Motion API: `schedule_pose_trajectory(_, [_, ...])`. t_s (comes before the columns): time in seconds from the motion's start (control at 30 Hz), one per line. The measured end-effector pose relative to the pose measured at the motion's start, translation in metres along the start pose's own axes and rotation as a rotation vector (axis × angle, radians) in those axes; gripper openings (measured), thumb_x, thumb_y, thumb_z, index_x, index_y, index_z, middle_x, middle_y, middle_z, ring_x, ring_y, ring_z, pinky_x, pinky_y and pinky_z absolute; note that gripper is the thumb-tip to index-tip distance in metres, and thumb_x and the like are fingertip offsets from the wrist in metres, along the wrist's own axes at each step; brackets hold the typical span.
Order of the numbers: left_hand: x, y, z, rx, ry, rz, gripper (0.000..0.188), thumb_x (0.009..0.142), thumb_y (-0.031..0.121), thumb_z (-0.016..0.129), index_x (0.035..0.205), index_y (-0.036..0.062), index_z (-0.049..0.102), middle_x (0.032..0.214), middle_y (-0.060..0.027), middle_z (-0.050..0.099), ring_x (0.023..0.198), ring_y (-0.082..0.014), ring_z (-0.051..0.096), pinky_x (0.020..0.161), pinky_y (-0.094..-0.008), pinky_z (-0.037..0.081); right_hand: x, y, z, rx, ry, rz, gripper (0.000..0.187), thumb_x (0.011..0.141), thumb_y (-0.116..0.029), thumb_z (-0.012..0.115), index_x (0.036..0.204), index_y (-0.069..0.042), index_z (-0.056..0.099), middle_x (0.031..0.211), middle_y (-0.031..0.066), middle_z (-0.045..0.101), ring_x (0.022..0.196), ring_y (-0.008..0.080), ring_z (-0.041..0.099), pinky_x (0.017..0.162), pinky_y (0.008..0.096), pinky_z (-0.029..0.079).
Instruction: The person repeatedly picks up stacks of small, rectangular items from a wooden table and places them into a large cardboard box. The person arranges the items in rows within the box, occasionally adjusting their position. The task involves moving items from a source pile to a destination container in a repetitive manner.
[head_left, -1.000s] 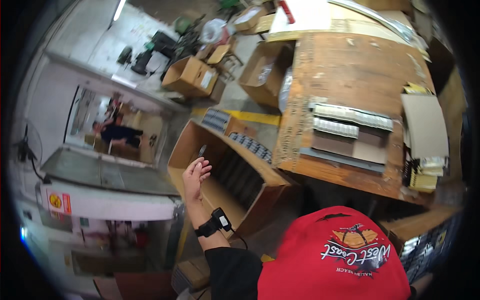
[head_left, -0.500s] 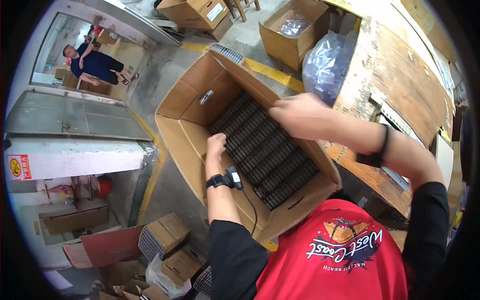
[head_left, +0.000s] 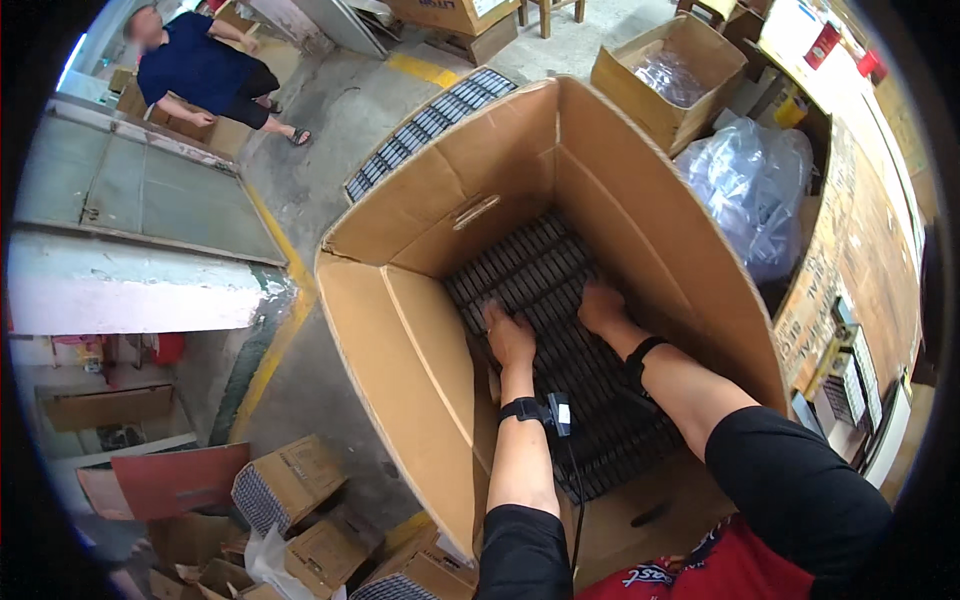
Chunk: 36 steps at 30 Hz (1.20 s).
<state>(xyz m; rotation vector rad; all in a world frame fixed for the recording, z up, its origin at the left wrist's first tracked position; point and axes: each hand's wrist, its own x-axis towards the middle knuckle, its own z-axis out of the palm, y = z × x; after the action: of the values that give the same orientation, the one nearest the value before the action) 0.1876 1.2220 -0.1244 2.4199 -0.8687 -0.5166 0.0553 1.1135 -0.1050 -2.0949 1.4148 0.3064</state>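
A deep open cardboard box (head_left: 430,240) stands before me, tilted in view. Its bottom is covered by rows of black ribbed pieces (head_left: 560,262), packed tightly side by side. Both my hands reach down inside onto these pieces. My left hand (head_left: 510,338), with a black strap and small cabled device at the wrist, rests on them near the left wall, fingers curled downward. To its right, my right hand (head_left: 603,308) is closed against the rows, a black band on its wrist. The fingertips of both hands are hidden or blurred, so what they grip cannot be made out.
Beyond the box sits a gridded stack (head_left: 430,118). A carton of clear plastic (head_left: 670,75), a clear bag (head_left: 750,190) and a wooden workbench (head_left: 880,220) are at right. Smaller cartons (head_left: 290,480) lie lower left. A person (head_left: 205,70) stands far left.
Both hands have gone deeper into the box; the right one came from above its right edge down onto the black pieces. My view has moved closer over the box.
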Motion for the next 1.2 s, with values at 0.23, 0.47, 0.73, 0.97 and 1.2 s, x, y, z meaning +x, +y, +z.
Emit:
schedule_pose_trajectory(0.23, [0.069,-0.003,0.05,0.281,-0.158,0.201,0.06,0.09,0.024,0.044,0.139,-0.001,0.021,0.148,-0.0162,0.016,0.138,-0.0301,0.014,0.109,-0.0472,0.019,0.098,-0.011,0.014,0.092,0.362,-0.107,0.026,0.078,-0.006,0.055,0.101,0.003,0.058,0.108,0.0269,0.054,0.099,0.0394,0.056,0.084,0.0432,0.048])
schedule_pose_trajectory(0.47, [0.057,-0.018,0.065,0.412,-0.163,0.244,0.065,0.089,0.025,0.048,0.141,0.0021,0.016,0.147,-0.0176,0.018,0.134,-0.0316,0.024,0.105,-0.0498,0.027,0.139,-0.039,0.002,0.084,0.175,0.094,0.028,0.08,-0.01,0.054,0.105,0.002,0.058,0.111,0.0248,0.056,0.102,0.0361,0.057,0.082,0.0456,0.049])
schedule_pose_trajectory(0.73, [0.115,-0.004,0.041,0.019,-0.174,0.052,0.055,0.082,0.01,0.046,0.135,0.0082,0.031,0.136,-0.0235,0.033,0.123,-0.0398,0.037,0.096,-0.0478,0.038,0.171,-0.035,-0.003,-0.125,0.091,-0.106,0.022,0.081,-0.007,0.049,0.095,0.001,0.063,0.1,0.0207,0.062,0.095,0.034,0.061,0.081,0.0427,0.049])
schedule_pose_trajectory(0.97, [0.127,-0.019,0.044,0.022,-0.233,0.022,0.06,0.078,0.003,0.049,0.135,0.0055,0.031,0.136,-0.0235,0.034,0.121,-0.0402,0.039,0.1,-0.0436,0.036,0.164,-0.033,-0.009,-0.211,0.106,-0.191,0.019,0.079,-0.007,0.049,0.085,0.001,0.065,0.094,0.0215,0.063,0.089,0.0351,0.062,0.077,0.0422,0.05])
schedule_pose_trajectory(1.2, [0.143,-0.026,0.054,0.071,-0.29,-0.077,0.06,0.075,0.002,0.047,0.133,0.01,0.036,0.136,-0.0246,0.032,0.117,-0.041,0.043,0.096,-0.0455,0.04,0.174,-0.033,0.005,-0.18,0.116,-0.178,0.019,0.078,-0.009,0.05,0.088,0.0,0.064,0.096,0.0217,0.063,0.091,0.0349,0.062,0.08,0.0423,0.049])
